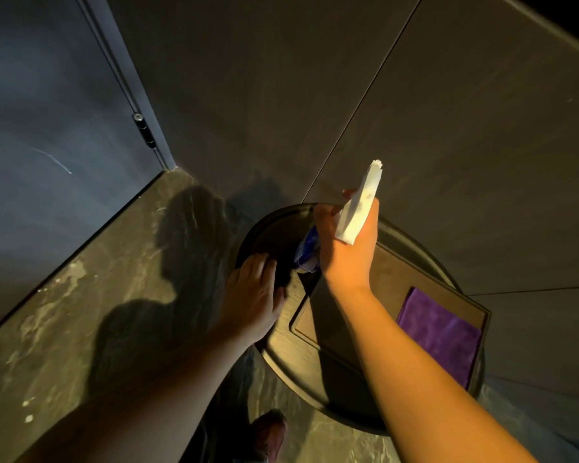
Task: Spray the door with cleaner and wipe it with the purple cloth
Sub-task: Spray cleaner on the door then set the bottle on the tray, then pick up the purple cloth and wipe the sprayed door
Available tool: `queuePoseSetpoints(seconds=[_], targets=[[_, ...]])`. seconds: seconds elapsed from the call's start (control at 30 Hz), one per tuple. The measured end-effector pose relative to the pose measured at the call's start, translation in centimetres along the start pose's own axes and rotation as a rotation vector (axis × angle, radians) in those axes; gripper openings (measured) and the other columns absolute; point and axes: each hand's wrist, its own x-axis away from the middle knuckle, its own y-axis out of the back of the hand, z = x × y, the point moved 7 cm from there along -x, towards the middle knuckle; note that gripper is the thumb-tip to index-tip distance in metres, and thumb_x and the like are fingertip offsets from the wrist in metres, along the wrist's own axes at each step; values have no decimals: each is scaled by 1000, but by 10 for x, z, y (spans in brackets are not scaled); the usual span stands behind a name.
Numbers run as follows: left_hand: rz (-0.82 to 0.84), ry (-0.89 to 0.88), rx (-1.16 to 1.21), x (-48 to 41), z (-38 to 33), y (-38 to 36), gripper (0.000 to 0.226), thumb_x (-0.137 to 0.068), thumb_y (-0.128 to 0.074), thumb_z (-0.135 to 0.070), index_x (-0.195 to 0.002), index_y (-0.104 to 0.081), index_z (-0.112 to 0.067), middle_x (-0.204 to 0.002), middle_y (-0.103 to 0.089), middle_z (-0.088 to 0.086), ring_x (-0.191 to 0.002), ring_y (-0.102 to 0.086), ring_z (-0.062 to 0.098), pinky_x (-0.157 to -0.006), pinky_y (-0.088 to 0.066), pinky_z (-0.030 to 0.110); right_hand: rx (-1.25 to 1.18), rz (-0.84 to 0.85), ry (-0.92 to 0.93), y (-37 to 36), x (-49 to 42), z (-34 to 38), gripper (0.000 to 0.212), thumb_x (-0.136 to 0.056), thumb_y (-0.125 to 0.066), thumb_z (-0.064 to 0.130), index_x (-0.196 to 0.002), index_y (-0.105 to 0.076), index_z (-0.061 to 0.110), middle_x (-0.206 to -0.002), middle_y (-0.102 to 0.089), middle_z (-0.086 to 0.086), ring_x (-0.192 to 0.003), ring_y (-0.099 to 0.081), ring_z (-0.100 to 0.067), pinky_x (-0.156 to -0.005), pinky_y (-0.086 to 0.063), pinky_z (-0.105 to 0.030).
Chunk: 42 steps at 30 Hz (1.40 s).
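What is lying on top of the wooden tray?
On the wooden tray lies a folded purple cloth, near its right end. The right hand, holding a spray bottle, and its forearm cover the tray's left part, so anything there is hidden.

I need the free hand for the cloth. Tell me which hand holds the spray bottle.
The right hand holds the spray bottle; the left hand rests flat on the round table.

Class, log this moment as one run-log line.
right hand: holds white-nozzled blue spray bottle | left hand: on round table | purple cloth: untouched
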Motion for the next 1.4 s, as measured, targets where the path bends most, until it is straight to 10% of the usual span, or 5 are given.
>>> queuePoseSetpoints(seconds=[0.37, 0.53, 0.83, 1.4], targets=[[-24, 34, 53, 0, -7, 11, 57, -95, -51, -42, -143, -45, -12, -144, -50, 11, -132, -48, 26, -106, -47, 42, -21, 127, -24, 16, 23, -3, 76, -80, -81, 8, -139, -35, 17, -121, -54, 14, -112, -57, 3, -91, -54, -22], [-112, -93, 147, 19, -47, 23, 41, -93, -59, -34, -130, -55, -15, -126, -58, 6, -118, -54, 21, -97, -47, 35, 223, 90, -105, 91, 58, -51, 58, -80, -65, 38, -135, -49, 24, -126, -60, 4, -118, -60, -13, -103, -50, -38], [193, -415, 127, -25, -185, -20, 44, -98, -48, -41, -134, -53, -15, -132, -56, 5, -118, -56, 22, -98, -49, 34, 1071, 122, -263, 247, 61, -129, 31, -96, -58, 26, -123, -57, 12, -125, -56, -12, -114, -54, -36, -87, -50, -48], [336, -558, -123, -74, -300, -97, 41, -97, -57, -33, -131, -49, -14, -136, -53, 12, -127, -48, 31, -104, -40, 44, 1279, 303, -233, 285, 24, -183, 32, -94, -61, 19, -124, -57, 10, -125, -55, -14, -113, -49, -36, -86, -48, -44]])
